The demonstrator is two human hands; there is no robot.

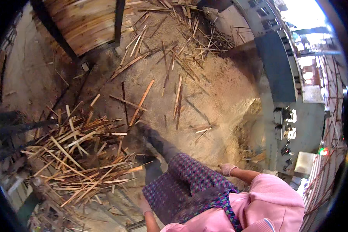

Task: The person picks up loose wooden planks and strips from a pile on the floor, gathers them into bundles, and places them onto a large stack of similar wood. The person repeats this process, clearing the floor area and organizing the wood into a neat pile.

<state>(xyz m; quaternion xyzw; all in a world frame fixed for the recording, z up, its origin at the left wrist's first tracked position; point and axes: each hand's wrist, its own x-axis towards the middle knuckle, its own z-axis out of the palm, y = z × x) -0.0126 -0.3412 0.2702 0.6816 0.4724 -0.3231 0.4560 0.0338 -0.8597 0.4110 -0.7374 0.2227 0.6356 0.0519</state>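
At far left, the heap of thin, tan and brown wooden strips [85, 158] lies tangled, with ends projecting at many angles. In my judgement it could slide if a lower strip were pulled, and its rough ends could scratch a hand or catch cloth.

Next to it, the dark shoe [142, 125] of the leading foot stands at the end of a long, orange-brown wooden strip [142, 101]. A trip is possible here, caused by a strip rolling or snagging underfoot. Further right, the tan, sawdust-strewn floor [216, 92] carries more scattered strips; loose dust over a hard surface could cost footing. The pale yellow sawdust mound [236, 125] slopes beside a large, blue-grey metal cabinet [276, 69]; disturbed dust could spread across the walkway.

Hands: the left hand [144, 204] hangs beside the purple-and-navy patterned apron [197, 174], to the right of the strip heap and apart from it. Its fingers are partly hidden, so how far it is open cannot be told; no held object is visible. The right hand [227, 169] extends near the mound's lower edge, fingers loosely bent and partly open, with nothing visible in it. Contact with the sawdust cannot be confirmed.
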